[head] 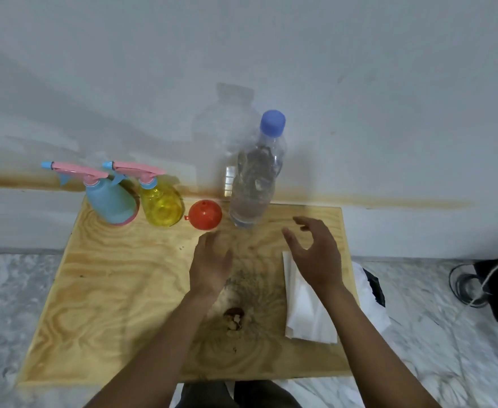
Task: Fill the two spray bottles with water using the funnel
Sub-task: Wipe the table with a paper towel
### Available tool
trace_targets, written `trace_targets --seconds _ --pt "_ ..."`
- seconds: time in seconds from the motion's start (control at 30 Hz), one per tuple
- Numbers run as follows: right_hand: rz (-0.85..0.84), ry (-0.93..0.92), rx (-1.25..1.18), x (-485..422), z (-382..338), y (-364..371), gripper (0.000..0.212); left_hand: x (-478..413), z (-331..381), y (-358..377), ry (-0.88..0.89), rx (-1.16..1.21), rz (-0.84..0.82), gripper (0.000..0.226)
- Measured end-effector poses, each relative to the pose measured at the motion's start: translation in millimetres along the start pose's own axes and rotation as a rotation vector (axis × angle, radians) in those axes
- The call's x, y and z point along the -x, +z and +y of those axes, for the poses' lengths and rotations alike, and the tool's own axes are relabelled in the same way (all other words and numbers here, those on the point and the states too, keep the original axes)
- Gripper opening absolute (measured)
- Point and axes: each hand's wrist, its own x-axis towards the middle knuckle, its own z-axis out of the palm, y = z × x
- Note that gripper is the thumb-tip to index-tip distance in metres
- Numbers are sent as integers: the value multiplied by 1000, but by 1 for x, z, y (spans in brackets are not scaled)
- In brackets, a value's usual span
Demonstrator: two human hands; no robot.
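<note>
Along the far edge of the wooden tabletop stand the two spray bottles side by side: a blue spray bottle on the left and a yellow spray bottle just beside it, both with pink trigger heads screwed on and nozzles pointing left. Right of the yellow one sits the red funnel, wide end down, and next to it stands a clear water bottle with a blue cap, upright and closed. The left hand hovers just short of the funnel, fingers loose and holding nothing. The right hand hangs in front of the water bottle, fingers curled apart and empty. A folded white tissue lies partly under the right forearm. A dark knot marks the wood between the arms.
</note>
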Motion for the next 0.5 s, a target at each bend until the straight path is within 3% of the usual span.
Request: trace_targets --seconds 0.13,0.27,0.37,0.5 --pt "-99 246 79 45 50 -26 9 68 3 39 114 -104 -194 53" --pt "-182 300 179 85 86 -33 13 97 1 74 92 -212 -269 62" --pt "-239 273 276 106 96 -25 27 99 -3 82 109 -263 -266 62" --pt "-186 224 292 120 94 -8 59 97 -6 82 132 -295 -257 61"
